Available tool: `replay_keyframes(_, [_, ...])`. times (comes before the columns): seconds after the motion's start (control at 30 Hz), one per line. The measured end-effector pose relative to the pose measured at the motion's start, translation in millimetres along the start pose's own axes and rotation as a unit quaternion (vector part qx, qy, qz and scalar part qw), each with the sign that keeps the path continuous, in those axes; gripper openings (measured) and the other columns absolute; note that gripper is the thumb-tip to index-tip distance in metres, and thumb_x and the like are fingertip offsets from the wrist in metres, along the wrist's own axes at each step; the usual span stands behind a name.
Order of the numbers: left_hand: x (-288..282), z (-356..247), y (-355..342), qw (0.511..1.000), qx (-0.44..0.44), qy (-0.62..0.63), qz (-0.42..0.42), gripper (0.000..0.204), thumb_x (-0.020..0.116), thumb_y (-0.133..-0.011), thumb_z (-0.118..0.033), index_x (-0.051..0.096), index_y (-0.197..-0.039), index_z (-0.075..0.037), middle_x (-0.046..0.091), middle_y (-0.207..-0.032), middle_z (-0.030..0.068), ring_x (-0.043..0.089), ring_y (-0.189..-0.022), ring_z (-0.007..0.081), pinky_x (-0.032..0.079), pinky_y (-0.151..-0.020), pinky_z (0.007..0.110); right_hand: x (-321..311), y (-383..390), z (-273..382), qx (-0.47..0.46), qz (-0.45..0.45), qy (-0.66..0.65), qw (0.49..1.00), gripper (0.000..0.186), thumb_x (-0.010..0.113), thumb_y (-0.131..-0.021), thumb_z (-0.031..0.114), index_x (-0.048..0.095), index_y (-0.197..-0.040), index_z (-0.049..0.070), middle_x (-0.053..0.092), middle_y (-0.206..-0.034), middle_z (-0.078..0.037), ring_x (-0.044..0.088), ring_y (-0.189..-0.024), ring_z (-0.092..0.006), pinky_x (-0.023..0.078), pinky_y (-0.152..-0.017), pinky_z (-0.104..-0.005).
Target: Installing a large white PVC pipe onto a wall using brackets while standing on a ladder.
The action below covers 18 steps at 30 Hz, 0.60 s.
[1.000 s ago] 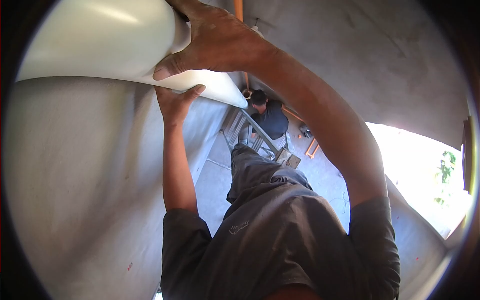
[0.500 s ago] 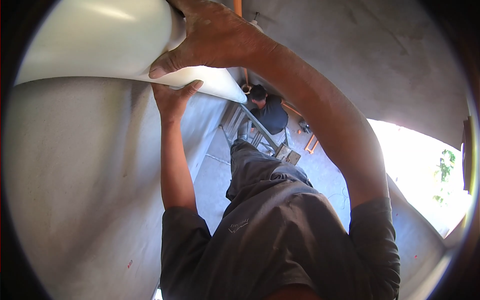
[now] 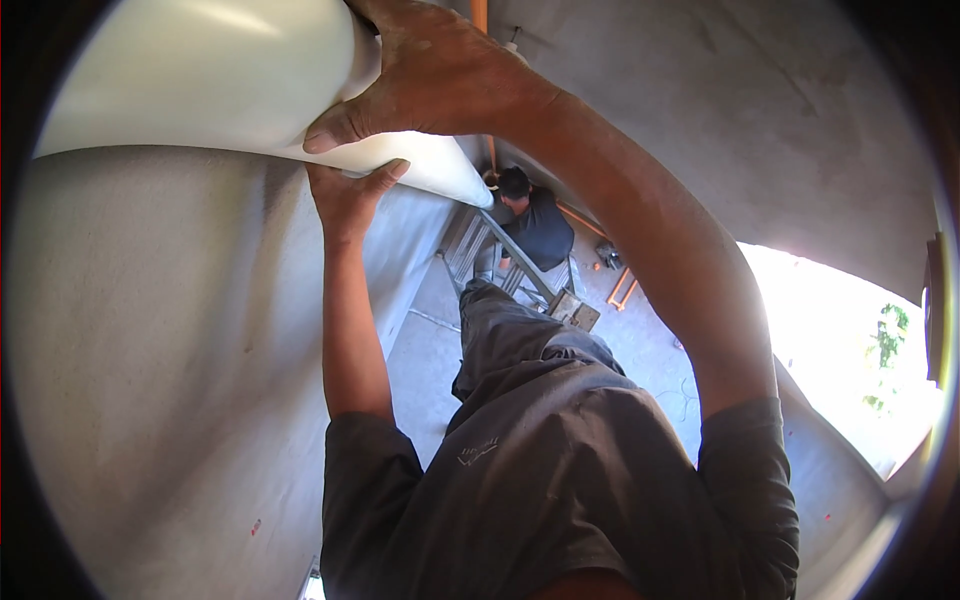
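A wide white pipe runs close past me along the grey wall, with a wider section at upper left and a narrower length leading away downward. My right hand wraps over it from the right, thumb pressed near the joint and the other fingers partly hidden at the top edge. Lower down, my left hand grips the narrower length from below; its thumb shows and the remaining fingers are behind the pipe.
I stand high on a metal ladder with a worn top plate. Below, another person in dark clothes crouches beside it. Orange pipes lie on the floor, and one orange pipe stands in the corner. A bright opening is at right.
Very little differs. The view has shifted slightly, and both hands keep their hold on the pipe.
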State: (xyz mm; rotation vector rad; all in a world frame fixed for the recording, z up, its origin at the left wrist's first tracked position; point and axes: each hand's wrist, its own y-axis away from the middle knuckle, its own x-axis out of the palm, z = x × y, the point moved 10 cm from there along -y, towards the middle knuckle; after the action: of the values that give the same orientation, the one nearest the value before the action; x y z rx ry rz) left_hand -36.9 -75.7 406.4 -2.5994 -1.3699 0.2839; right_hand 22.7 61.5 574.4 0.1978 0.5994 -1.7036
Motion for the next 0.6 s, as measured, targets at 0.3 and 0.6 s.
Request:
replay_keyframes(0.3, [1.9,-4.7,-0.5,1.0,0.015,0.001,0.004,0.088,0.089,-0.065,-0.026,0.036,-0.132,-0.002,0.053,-0.12,0.0099,0.053,-0.112,0.0214,0.041,-0.101,0.036,0.1,5.7,-13.1,-0.011,-0.068,0.015,0.998,0.105,0.086,-0.05,0.049,0.046,-0.133,0.0,0.061,-0.12,-0.017,0.059,-0.113,-0.0322,0.045,-0.096,-0.0366])
replay_keyframes(0.6, [-0.4,-2.9,0.3,0.999,-0.004,-0.036,-0.004,0.095,0.088,-0.066,-0.031,0.031,-0.136,-0.001,0.049,-0.126,0.0129,0.05,-0.116,0.0229,0.039,-0.104,0.037,2.3,4.0,-15.5,-0.011,-0.052,0.017,0.998,0.108,0.086,-0.048,0.053,0.046,-0.131,-0.002,0.06,-0.121,-0.018,0.058,-0.114,-0.0326,0.045,-0.096,-0.0374])
